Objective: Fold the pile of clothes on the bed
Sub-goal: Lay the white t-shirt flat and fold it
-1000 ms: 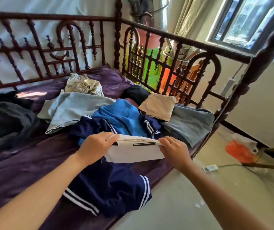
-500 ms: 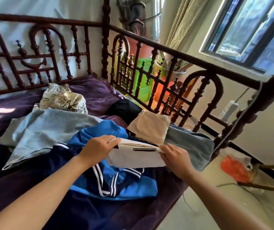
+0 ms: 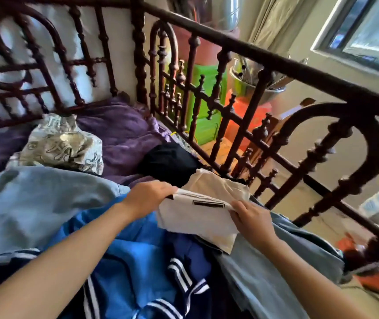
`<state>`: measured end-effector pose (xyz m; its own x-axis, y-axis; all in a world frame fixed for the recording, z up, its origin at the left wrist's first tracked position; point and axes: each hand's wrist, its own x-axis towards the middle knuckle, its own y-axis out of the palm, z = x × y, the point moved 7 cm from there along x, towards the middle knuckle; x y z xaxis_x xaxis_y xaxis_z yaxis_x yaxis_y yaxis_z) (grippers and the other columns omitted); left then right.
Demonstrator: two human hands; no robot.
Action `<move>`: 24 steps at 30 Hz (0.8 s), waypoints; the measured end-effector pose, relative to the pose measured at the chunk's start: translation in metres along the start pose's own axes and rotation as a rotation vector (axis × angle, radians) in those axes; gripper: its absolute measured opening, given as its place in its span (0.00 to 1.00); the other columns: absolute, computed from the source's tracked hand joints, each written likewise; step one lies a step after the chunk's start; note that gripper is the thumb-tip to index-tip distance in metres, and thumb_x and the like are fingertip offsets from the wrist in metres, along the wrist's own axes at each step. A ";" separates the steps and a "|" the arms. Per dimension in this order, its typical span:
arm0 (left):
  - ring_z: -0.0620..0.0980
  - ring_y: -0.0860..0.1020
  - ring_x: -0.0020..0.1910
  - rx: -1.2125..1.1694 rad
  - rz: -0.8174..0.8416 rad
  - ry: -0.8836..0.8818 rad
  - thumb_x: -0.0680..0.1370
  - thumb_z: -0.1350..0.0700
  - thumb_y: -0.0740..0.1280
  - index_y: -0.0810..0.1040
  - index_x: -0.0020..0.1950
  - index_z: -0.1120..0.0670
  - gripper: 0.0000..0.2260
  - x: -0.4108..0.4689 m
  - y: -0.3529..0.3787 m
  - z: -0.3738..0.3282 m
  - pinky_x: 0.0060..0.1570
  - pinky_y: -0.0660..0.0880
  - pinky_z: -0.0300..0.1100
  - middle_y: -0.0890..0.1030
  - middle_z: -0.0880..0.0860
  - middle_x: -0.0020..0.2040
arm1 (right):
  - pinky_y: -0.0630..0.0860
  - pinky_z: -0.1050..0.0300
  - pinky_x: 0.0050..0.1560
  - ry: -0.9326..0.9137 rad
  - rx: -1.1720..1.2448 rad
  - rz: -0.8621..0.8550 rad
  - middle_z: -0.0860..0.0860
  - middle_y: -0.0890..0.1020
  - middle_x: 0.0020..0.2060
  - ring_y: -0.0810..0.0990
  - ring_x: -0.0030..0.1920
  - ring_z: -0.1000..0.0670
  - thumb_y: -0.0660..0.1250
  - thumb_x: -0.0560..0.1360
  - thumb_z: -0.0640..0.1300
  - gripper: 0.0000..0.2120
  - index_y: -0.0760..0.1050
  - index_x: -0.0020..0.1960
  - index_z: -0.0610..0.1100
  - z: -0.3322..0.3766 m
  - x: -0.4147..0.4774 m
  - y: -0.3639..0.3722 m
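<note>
Pale-blue cloth [image 3: 34,203] spreads over the left of the bed, its lower edge running under the left forearm. Behind it a patterned cloth [image 3: 62,143] lies bunched on the purple sheet [image 3: 119,130], which shows bare from there up to the headboard [image 3: 46,65]. A blue jacket [image 3: 138,261] with navy panels and white stripes lies crumpled in the near middle, under both forearms.

The left hand [image 3: 147,196] has its fingers curled over the top left edge of the white shirt [image 3: 197,219] and grips it. The shirt is folded to a flat oblong with a black-outlined bar near its top edge. It is held between the two hands over the pile, and its lower right corner lies over a grey-blue cloth [image 3: 264,272]. The right hand [image 3: 250,217] pinches the shirt's top right edge.

Just behind that top edge sits a folded cream cloth [image 3: 216,183]; whether the two touch I cannot tell. A black cloth [image 3: 167,162] lies further back on the sheet, close to the side rail [image 3: 229,125]. The rail's spindles run close along the right of the pile, leaving little room past the cream cloth. The grey-blue cloth reaches the bed's right edge. Through the spindles shows a green container [image 3: 206,111], and a window [image 3: 367,31] sits top right.
</note>
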<state>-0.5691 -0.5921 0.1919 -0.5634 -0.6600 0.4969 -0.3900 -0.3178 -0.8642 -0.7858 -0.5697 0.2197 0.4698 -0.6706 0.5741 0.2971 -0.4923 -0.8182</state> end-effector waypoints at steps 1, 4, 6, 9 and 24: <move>0.50 0.82 0.35 0.001 -0.053 -0.005 0.68 0.59 0.56 0.70 0.54 0.50 0.15 0.022 0.003 0.010 0.28 0.76 0.40 0.84 0.53 0.41 | 0.68 0.62 0.22 -0.014 -0.031 -0.041 0.49 0.80 0.30 0.79 0.28 0.48 0.57 0.72 0.44 0.13 0.78 0.37 0.42 -0.013 0.012 0.002; 0.52 0.76 0.44 0.018 -0.144 -0.073 0.68 0.61 0.56 0.70 0.52 0.52 0.14 0.071 0.028 0.037 0.44 0.71 0.45 0.83 0.56 0.42 | 0.73 0.61 0.32 -0.093 -0.100 -0.143 0.48 0.83 0.37 0.83 0.37 0.48 0.56 0.78 0.43 0.07 0.72 0.46 0.43 -0.042 0.031 0.010; 0.52 0.71 0.49 0.159 -0.124 -0.111 0.67 0.61 0.60 0.72 0.53 0.52 0.16 0.076 0.069 0.051 0.50 0.69 0.48 0.83 0.55 0.45 | 0.76 0.58 0.37 -0.120 -0.078 -0.112 0.46 0.84 0.40 0.83 0.40 0.46 0.62 0.73 0.40 0.04 0.71 0.47 0.42 -0.055 0.025 0.039; 0.56 0.64 0.65 0.282 0.341 -0.237 0.66 0.62 0.72 0.75 0.63 0.50 0.25 0.060 0.145 0.052 0.61 0.68 0.57 0.75 0.59 0.64 | 0.77 0.55 0.36 -0.113 -0.087 0.192 0.45 0.83 0.40 0.82 0.39 0.43 0.62 0.69 0.42 0.06 0.76 0.41 0.41 -0.063 -0.006 0.118; 0.58 0.82 0.50 0.282 0.676 -0.465 0.48 0.47 0.81 0.83 0.54 0.50 0.34 -0.025 0.134 0.046 0.43 0.78 0.57 0.83 0.56 0.53 | 0.60 0.36 0.69 0.079 -0.127 0.870 0.38 0.60 0.73 0.60 0.73 0.39 0.55 0.78 0.56 0.24 0.66 0.72 0.50 -0.036 -0.018 0.185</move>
<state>-0.5737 -0.6493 0.0598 -0.2305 -0.9599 -0.1595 0.1508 0.1267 -0.9804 -0.7692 -0.6687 0.0590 0.4260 -0.8705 -0.2465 -0.2363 0.1560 -0.9591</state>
